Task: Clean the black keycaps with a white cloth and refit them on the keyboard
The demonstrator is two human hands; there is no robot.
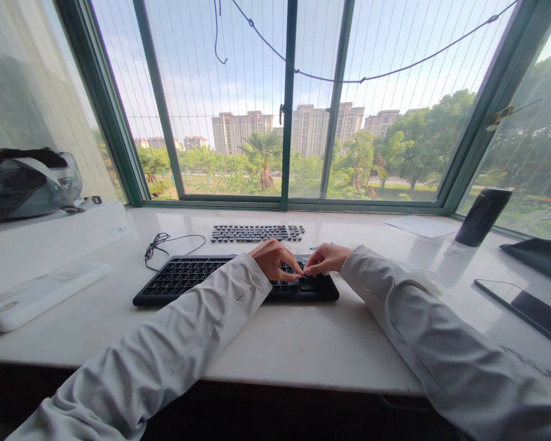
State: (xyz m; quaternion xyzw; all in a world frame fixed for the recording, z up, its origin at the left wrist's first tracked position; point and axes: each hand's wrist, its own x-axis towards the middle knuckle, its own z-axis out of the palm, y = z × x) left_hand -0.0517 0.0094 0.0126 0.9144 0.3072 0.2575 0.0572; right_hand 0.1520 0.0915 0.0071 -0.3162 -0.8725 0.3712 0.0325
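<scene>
A black keyboard (188,278) lies on the white counter, its key sockets showing without caps over much of the visible part. Over its right end, my left hand (275,258) is closed in a pinch, fingertips down at the number-pad area. My right hand (327,258) pinches from the other side, its fingertips meeting those of the left. Whatever the fingers hold is too small and too covered to name. Behind the keyboard, loose black keycaps (257,233) lie in rows. Part of the keyboard is hidden by my left sleeve and hands.
A coiled cable (156,246) lies behind the keyboard. At left are a white power strip-like object (46,297), a white box (105,229) and a helmet-like item (32,180). To the right are a dark cylinder (483,215), paper (422,225) and a phone (528,306).
</scene>
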